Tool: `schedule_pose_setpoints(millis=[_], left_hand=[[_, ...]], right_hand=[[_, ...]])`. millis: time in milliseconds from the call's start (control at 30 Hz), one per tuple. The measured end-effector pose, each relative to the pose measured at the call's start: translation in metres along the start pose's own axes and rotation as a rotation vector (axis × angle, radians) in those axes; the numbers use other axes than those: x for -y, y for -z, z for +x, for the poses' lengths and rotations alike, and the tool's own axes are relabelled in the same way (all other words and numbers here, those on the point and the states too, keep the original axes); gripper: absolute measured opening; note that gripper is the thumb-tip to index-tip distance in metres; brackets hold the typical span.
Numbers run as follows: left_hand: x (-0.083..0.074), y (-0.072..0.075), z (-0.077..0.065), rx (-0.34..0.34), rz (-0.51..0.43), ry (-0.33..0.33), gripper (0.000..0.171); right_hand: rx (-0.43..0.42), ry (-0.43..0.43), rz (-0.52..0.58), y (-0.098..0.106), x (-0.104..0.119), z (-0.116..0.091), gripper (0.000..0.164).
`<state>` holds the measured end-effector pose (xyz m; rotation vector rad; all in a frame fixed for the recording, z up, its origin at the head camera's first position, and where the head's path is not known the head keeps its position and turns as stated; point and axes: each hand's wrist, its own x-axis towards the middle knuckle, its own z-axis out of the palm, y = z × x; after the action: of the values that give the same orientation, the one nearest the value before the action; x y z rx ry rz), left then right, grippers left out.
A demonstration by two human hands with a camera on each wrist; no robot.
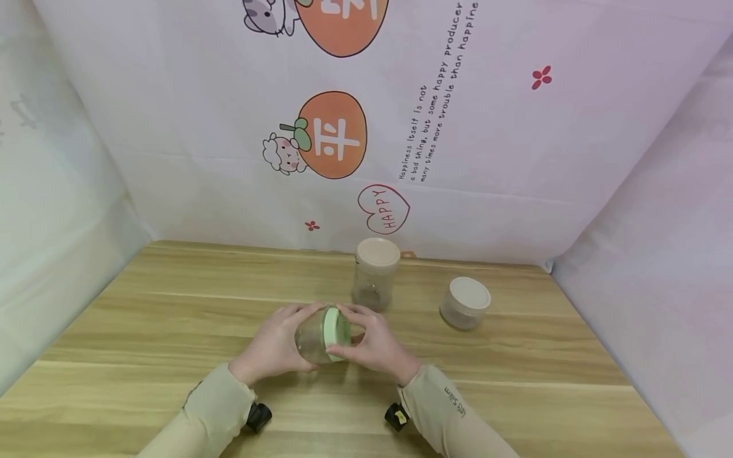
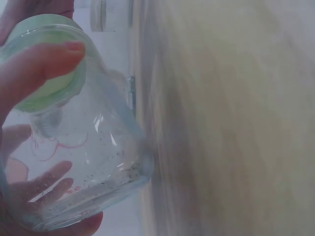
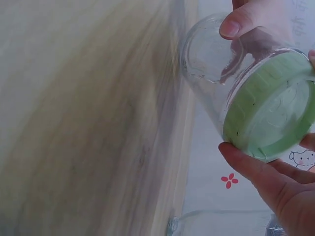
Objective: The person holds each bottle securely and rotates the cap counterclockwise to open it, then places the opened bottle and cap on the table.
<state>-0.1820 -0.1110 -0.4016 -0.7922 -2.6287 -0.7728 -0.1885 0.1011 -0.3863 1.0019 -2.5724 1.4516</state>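
Observation:
A clear jar point(image 1: 311, 340) with a light green lid point(image 1: 331, 333) lies tilted on its side between both hands, held above the table. My left hand point(image 1: 277, 343) grips the jar's body; in the left wrist view its thumb point(image 2: 44, 66) lies near the lid and its other fingers show through the clear wall. Around the lid's rim, my right hand point(image 1: 375, 340) holds with thumb and fingers. The right wrist view shows the lid point(image 3: 270, 105) sitting on the jar's mouth. Nothing but small specks shows inside the jar.
Behind the hands stands a tall clear jar point(image 1: 375, 280) with a pale lid. To its right is a short jar point(image 1: 466, 304), also pale-lidded. The wood-grain table point(image 1: 200, 305) meets a printed white cloth point(image 1: 487, 159) at the back, with white cloth at both sides.

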Motion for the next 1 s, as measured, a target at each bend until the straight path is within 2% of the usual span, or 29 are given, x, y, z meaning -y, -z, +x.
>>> schedule_pose_setpoints(millis=[233,400,500,633,733,867,933,1000], left_hand=[[0.001,-0.001,0.001,-0.014,0.009,0.004,0.101],[0.003,0.001,0.002,0.020,-0.018,0.023,0.101],[0.005,0.002,0.004,0.048,-0.042,0.024,0.100],[0.007,0.006,0.007,0.080,-0.061,0.026,0.100],[0.008,0.007,0.008,0.110,-0.063,0.037,0.100],[0.008,0.007,0.007,0.126,-0.057,0.041,0.100],[0.007,0.007,0.007,0.118,-0.051,0.041,0.101],[0.008,0.006,0.007,0.115,-0.046,0.041,0.101]], right_hand=[[-0.008,0.053,-0.055,0.002,-0.001,0.003,0.071],[0.014,0.100,-0.065,0.002,-0.004,0.004,0.071],[0.010,0.185,-0.170,0.004,-0.007,0.005,0.072],[-0.020,0.342,-0.350,0.006,-0.011,0.005,0.074],[-0.008,0.441,-0.411,0.008,-0.014,0.005,0.073],[0.023,0.513,-0.426,0.012,-0.015,0.004,0.073],[0.037,0.514,-0.405,0.014,-0.015,0.005,0.076],[0.056,0.474,-0.368,0.014,-0.015,0.006,0.079]])
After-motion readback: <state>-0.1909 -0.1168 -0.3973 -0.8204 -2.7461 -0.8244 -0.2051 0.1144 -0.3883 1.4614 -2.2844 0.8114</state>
